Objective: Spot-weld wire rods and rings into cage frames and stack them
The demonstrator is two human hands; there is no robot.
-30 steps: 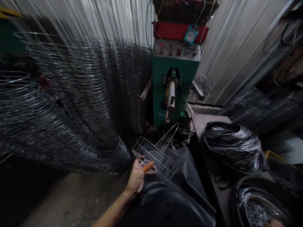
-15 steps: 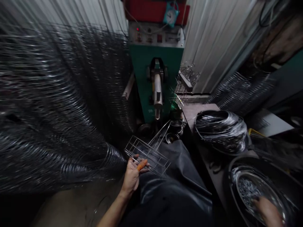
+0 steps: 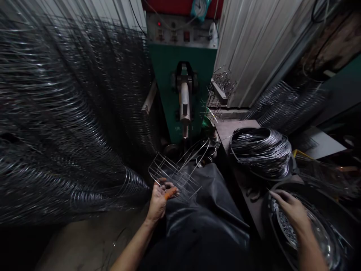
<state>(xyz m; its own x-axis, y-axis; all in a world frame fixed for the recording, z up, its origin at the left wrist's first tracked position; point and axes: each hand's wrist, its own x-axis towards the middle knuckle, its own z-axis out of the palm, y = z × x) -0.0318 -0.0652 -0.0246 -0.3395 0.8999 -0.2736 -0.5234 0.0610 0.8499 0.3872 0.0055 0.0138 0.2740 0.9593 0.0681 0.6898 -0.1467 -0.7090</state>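
My left hand (image 3: pixel 161 196), with orange wrapping on one finger, is closed on the near edge of a wire basket (image 3: pixel 180 177). The basket is made of thin bars, tilted over my lap, with long curved wires reaching towards the machine. On the right, my right hand (image 3: pixel 291 210) is pinched, a small metal piece (image 3: pixel 269 190) just showing at its fingertips. Beneath that hand sits a round metal bowl (image 3: pixel 324 241) holding many small metal bits. Ahead stands a green machine (image 3: pixel 163 75) with a metal electrode arm (image 3: pixel 184 101) pointing down above the basket's far end.
Tall stacks of wire racks (image 3: pixel 70 113) crowd the left side. A tub of cut wires (image 3: pixel 259 150) rests on the bench (image 3: pixel 225 131) at right. A dark apron (image 3: pixel 203 210) covers my lap. Small containers (image 3: pixel 204 161) stand below the electrode arm.
My right hand has risen out of the bowl and moved up and left, fingers pinched. The left hand keeps its hold on the wire basket, which has turned slightly. The view has shifted a little.
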